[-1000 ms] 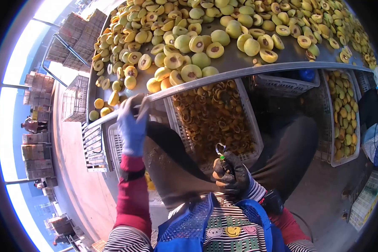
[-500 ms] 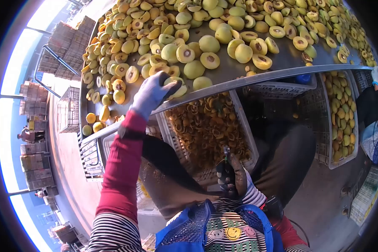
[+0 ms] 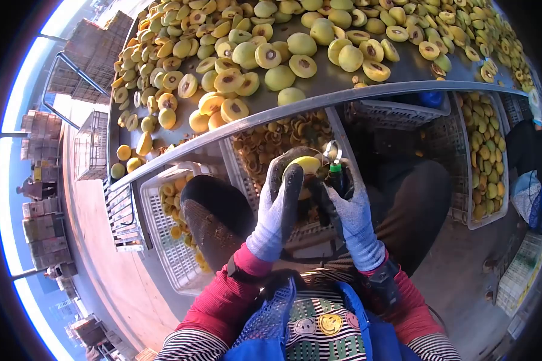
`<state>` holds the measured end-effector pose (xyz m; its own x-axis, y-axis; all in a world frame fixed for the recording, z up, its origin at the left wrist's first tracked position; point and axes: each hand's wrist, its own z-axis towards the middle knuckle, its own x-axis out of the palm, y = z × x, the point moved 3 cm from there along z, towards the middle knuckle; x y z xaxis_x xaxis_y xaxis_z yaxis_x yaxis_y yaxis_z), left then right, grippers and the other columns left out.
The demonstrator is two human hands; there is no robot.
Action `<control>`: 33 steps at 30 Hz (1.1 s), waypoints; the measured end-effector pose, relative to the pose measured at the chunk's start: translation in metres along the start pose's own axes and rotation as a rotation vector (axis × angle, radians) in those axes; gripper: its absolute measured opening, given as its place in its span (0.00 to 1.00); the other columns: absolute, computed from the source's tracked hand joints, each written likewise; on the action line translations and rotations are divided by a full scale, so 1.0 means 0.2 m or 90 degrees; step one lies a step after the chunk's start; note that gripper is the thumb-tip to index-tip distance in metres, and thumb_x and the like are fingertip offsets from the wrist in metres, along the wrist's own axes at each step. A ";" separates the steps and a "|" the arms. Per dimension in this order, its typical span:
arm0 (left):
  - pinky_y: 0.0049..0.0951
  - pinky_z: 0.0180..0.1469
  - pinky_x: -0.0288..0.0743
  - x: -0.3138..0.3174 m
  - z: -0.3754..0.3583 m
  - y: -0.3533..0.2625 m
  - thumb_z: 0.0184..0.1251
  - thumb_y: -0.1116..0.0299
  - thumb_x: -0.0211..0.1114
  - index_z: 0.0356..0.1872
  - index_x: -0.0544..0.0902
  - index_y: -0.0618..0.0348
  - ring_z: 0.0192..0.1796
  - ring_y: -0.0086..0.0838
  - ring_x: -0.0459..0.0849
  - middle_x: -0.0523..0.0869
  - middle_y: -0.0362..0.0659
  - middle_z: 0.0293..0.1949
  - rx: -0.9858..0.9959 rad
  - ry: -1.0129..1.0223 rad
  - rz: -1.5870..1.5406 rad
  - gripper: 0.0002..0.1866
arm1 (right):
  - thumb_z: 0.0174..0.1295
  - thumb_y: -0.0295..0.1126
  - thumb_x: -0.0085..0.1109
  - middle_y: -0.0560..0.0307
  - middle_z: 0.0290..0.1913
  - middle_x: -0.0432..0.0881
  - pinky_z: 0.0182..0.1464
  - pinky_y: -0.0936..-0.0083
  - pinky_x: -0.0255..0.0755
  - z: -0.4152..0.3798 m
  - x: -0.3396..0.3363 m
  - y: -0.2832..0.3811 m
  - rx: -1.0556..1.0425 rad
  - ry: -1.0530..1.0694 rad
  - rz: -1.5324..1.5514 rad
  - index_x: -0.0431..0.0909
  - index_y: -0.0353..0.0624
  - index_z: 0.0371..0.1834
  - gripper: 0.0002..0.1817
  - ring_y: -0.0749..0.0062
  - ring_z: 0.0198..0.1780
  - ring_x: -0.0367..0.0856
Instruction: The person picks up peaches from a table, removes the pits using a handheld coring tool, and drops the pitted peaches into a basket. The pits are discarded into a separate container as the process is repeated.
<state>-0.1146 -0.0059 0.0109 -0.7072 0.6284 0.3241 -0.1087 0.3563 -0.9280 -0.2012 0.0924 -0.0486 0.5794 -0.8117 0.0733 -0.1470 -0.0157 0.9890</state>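
Note:
My left hand [image 3: 279, 201], in a pale glove with dark fingertips, is closed around a yellow-green fruit half [image 3: 308, 163] above my lap. Close beside it, my right hand [image 3: 350, 201], gloved the same way, grips a small coring tool [image 3: 334, 168] with a green collar and a curved metal tip. That tip is right by the fruit; whether it touches is hard to tell. Below both hands sits a crate [image 3: 230, 157] of brown-orange fruit scraps. In front, a metal table [image 3: 319, 90] bears many halved fruits, several with dark pits or hollows showing.
At my left knee stands a white crate [image 3: 177, 265] with yellow fruit pieces. Another crate [image 3: 468, 180] of fruit is on the right. The table's raised metal rim [image 3: 265, 123] crosses before me. Stacked crates [image 3: 90, 57] stand far left; another person's gloved hand [image 3: 535, 105] shows at far right.
My left hand has come back from the table's edge to above my lap with a fruit half. My right hand has risen with the tool to meet it.

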 end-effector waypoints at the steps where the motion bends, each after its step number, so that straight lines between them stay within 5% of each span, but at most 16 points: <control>1: 0.26 0.56 0.71 -0.01 -0.01 0.02 0.75 0.61 0.52 0.59 0.69 0.61 0.51 0.25 0.77 0.78 0.44 0.49 -0.011 -0.020 0.014 0.19 | 0.56 0.22 0.63 0.49 0.46 0.80 0.52 0.75 0.72 0.02 0.01 0.17 0.051 0.091 0.057 0.70 0.33 0.53 0.21 0.67 0.50 0.79; 2: 0.26 0.56 0.71 -0.01 -0.02 0.03 0.75 0.61 0.52 0.59 0.69 0.62 0.50 0.25 0.77 0.78 0.44 0.49 -0.022 -0.038 0.026 0.19 | 0.56 0.22 0.63 0.49 0.46 0.80 0.52 0.75 0.72 0.01 0.00 0.21 0.050 0.090 0.057 0.70 0.33 0.53 0.21 0.67 0.50 0.79; 4: 0.24 0.52 0.72 0.00 -0.03 0.02 0.74 0.64 0.53 0.57 0.70 0.63 0.48 0.23 0.77 0.79 0.45 0.47 0.026 -0.049 0.111 0.17 | 0.53 0.21 0.63 0.45 0.42 0.80 0.48 0.72 0.74 -0.01 0.00 0.29 -0.185 0.078 -0.205 0.72 0.35 0.50 0.20 0.59 0.46 0.83; 8: 0.25 0.53 0.72 0.00 -0.07 0.04 0.72 0.68 0.54 0.54 0.71 0.65 0.47 0.25 0.78 0.80 0.46 0.45 0.107 -0.028 0.222 0.15 | 0.50 0.22 0.64 0.44 0.36 0.80 0.40 0.67 0.76 -0.06 0.02 0.30 -0.240 0.148 -0.200 0.73 0.39 0.47 0.20 0.52 0.38 0.83; 12: 0.24 0.53 0.71 0.00 -0.08 0.07 0.75 0.62 0.51 0.53 0.75 0.63 0.47 0.23 0.78 0.81 0.42 0.45 -0.034 -0.102 0.010 0.16 | 0.56 0.24 0.63 0.56 0.30 0.80 0.31 0.74 0.75 -0.12 0.02 0.29 -0.193 0.123 -0.105 0.74 0.40 0.44 0.13 0.71 0.29 0.82; 14: 0.23 0.52 0.72 -0.04 -0.07 0.04 0.75 0.57 0.51 0.52 0.77 0.62 0.46 0.21 0.78 0.82 0.42 0.44 0.003 -0.130 0.060 0.19 | 0.61 0.25 0.61 0.64 0.27 0.79 0.21 0.85 0.69 -0.10 -0.05 0.29 0.055 0.026 0.194 0.74 0.42 0.43 0.08 0.85 0.22 0.76; 15: 0.23 0.50 0.73 -0.05 -0.07 0.03 0.75 0.54 0.51 0.52 0.78 0.62 0.45 0.22 0.78 0.82 0.42 0.43 -0.010 -0.147 0.042 0.21 | 0.64 0.26 0.60 0.66 0.24 0.77 0.17 0.92 0.62 -0.08 -0.08 0.27 0.142 -0.067 0.229 0.75 0.45 0.42 0.06 0.90 0.18 0.71; 16: 0.23 0.47 0.75 -0.05 -0.06 0.01 0.75 0.53 0.49 0.52 0.78 0.63 0.44 0.23 0.80 0.82 0.43 0.42 -0.034 -0.159 0.033 0.22 | 0.64 0.30 0.60 0.66 0.23 0.76 0.18 0.90 0.63 -0.06 -0.12 0.27 0.183 -0.013 0.207 0.75 0.45 0.43 0.07 0.91 0.18 0.71; 18: 0.24 0.48 0.75 -0.03 -0.09 -0.06 0.75 0.53 0.49 0.53 0.78 0.63 0.45 0.23 0.80 0.82 0.43 0.43 -0.097 -0.168 0.055 0.22 | 0.66 0.33 0.58 0.64 0.23 0.76 0.21 0.85 0.67 -0.06 -0.15 0.24 0.236 0.135 0.056 0.74 0.42 0.42 0.07 0.88 0.20 0.72; 20: 0.23 0.49 0.74 -0.02 -0.08 -0.04 0.74 0.52 0.51 0.52 0.78 0.63 0.45 0.23 0.79 0.82 0.43 0.43 -0.052 -0.145 0.058 0.22 | 0.67 0.33 0.57 0.59 0.22 0.76 0.25 0.78 0.70 -0.13 -0.10 0.31 -0.097 0.112 -0.141 0.73 0.40 0.41 0.08 0.83 0.23 0.75; 22: 0.23 0.49 0.73 0.01 -0.09 -0.02 0.73 0.52 0.53 0.52 0.78 0.62 0.45 0.23 0.78 0.82 0.42 0.42 -0.006 -0.121 0.059 0.22 | 0.66 0.31 0.55 0.49 0.25 0.78 0.28 0.70 0.70 -0.21 -0.04 0.33 -0.222 0.147 -0.127 0.72 0.37 0.39 0.08 0.64 0.25 0.80; 24: 0.23 0.49 0.73 0.05 -0.11 -0.01 0.74 0.52 0.52 0.51 0.78 0.63 0.45 0.23 0.78 0.81 0.42 0.42 0.010 -0.103 0.094 0.22 | 0.65 0.31 0.56 0.43 0.27 0.78 0.30 0.65 0.71 -0.25 -0.03 0.37 -0.228 0.185 -0.259 0.71 0.35 0.40 0.09 0.49 0.29 0.80; 27: 0.24 0.49 0.73 0.09 -0.13 0.01 0.74 0.54 0.51 0.50 0.78 0.64 0.45 0.24 0.78 0.81 0.44 0.43 0.038 -0.140 0.086 0.21 | 0.65 0.30 0.55 0.39 0.29 0.78 0.32 0.62 0.72 -0.25 -0.03 0.38 -0.231 0.150 -0.268 0.71 0.34 0.40 0.09 0.42 0.32 0.79; 33: 0.25 0.48 0.74 0.13 -0.15 0.01 0.75 0.57 0.51 0.50 0.77 0.65 0.44 0.25 0.79 0.81 0.45 0.43 0.115 -0.162 0.152 0.19 | 0.66 0.30 0.52 0.37 0.28 0.77 0.33 0.60 0.71 -0.29 -0.04 0.38 -0.289 0.097 -0.271 0.71 0.34 0.42 0.09 0.40 0.33 0.79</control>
<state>-0.1117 0.0317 0.0236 -0.8753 0.4798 0.0605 -0.0254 0.0794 -0.9965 -0.1702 0.1313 0.0332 0.6241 -0.6968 -0.3535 0.4557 -0.0429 0.8891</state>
